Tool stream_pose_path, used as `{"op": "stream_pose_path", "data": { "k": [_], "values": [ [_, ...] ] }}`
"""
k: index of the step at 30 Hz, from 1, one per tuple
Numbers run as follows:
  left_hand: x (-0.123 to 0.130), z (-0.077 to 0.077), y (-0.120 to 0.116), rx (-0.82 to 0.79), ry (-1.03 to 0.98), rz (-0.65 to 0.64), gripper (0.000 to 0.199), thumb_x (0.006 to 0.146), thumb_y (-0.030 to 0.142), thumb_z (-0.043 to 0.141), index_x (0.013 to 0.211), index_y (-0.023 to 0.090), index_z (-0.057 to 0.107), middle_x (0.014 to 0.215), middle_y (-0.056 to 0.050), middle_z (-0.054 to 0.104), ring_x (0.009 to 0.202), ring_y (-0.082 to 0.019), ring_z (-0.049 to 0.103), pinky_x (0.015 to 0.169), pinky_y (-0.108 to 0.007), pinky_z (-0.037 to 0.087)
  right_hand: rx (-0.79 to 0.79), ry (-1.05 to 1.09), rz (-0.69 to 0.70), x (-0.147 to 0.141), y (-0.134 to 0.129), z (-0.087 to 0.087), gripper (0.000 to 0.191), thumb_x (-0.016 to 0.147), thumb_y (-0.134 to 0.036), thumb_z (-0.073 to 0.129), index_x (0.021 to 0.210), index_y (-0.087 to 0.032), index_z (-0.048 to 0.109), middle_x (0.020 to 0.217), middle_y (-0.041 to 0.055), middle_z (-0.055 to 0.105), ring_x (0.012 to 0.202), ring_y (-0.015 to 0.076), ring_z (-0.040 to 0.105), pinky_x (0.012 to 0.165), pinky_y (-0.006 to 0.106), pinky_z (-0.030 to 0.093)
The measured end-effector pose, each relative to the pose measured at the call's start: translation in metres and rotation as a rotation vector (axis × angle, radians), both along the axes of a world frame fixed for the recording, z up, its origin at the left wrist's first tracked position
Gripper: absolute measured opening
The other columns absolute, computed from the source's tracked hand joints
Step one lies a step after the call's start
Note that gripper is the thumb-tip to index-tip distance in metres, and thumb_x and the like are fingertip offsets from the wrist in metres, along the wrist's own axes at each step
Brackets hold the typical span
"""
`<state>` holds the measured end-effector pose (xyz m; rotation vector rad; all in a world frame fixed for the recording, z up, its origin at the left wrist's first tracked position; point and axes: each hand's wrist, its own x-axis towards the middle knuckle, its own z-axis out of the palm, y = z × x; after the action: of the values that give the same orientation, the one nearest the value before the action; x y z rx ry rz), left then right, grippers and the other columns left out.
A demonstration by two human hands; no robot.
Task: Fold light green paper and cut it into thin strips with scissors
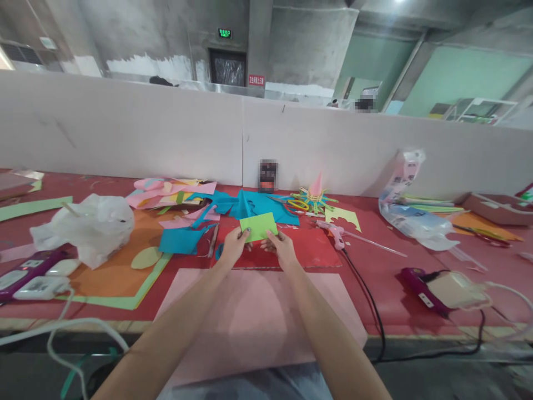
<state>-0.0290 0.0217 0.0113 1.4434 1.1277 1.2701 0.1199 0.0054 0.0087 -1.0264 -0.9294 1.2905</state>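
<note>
A small rectangle of light green paper (pixel 259 226) is held up between both hands, above a red sheet (pixel 308 250) on the table. My left hand (pixel 235 244) pinches its lower left corner, thumb on the near face. At the lower right corner, my right hand (pixel 282 244) grips it the same way. Behind the paper lie blue paper pieces (pixel 278 208) and yellow-handled scissors (pixel 297 205). A pink paper cone (pixel 317 186) on a ring of yellow and green strips stands beyond. To the right rests a pink glue gun (pixel 338 236) with a clear glue stick in it.
A large pink sheet (pixel 258 333) covers the near table edge. Left are a crumpled plastic bag (pixel 100 228), orange paper (pixel 112 278) and a purple power strip (pixel 29 275). Another power strip (pixel 425 291) with cables sits right, near a plastic package (pixel 408 205). A white partition (pixel 166 133) stands behind.
</note>
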Motion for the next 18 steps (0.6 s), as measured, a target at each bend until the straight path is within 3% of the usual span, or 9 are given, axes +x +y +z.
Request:
{"op": "stream_pose_path", "data": {
  "k": [7, 12, 18],
  "values": [
    [-0.0007, 0.0016, -0.0002, -0.007, -0.012, -0.038, 0.029, 0.076, 0.044, 0.049, 0.074, 0.016, 0.049, 0.046, 0.003, 0.055, 0.038, -0.012, 0.053, 0.043, -0.024, 0.043, 0.027, 0.006, -0.016, 0.0032, -0.0012, 0.0008, 0.037, 0.061, -0.048, 0.066, 0.077, -0.017, 0.052, 0.053, -0.0025, 0.060, 0.042, 0.0112, 0.055, 0.040, 0.021, 0.044],
    [-0.0014, 0.0035, -0.0018, -0.012, -0.016, -0.038, 0.028, 0.076, 0.044, 0.050, 0.074, 0.015, 0.049, 0.046, 0.003, 0.055, 0.038, -0.012, 0.053, 0.042, -0.024, 0.043, 0.085, -0.092, -0.060, 0.0042, -0.0004, -0.0004, 0.036, 0.064, -0.050, 0.062, 0.065, -0.018, 0.046, 0.041, -0.0057, 0.051, 0.030, 0.0063, 0.041, 0.030, 0.017, 0.030],
    [-0.0013, 0.0032, -0.0010, -0.024, -0.021, -0.036, 0.028, 0.076, 0.043, 0.051, 0.073, 0.015, 0.049, 0.046, 0.003, 0.056, 0.038, -0.012, 0.053, 0.041, -0.023, 0.042, 0.146, -0.135, -0.060, 0.0077, 0.0008, -0.0024, 0.041, 0.064, -0.049, 0.062, 0.058, -0.020, 0.034, 0.035, -0.0090, 0.042, 0.027, 0.0036, 0.031, 0.029, 0.016, 0.022]
  ]
}}
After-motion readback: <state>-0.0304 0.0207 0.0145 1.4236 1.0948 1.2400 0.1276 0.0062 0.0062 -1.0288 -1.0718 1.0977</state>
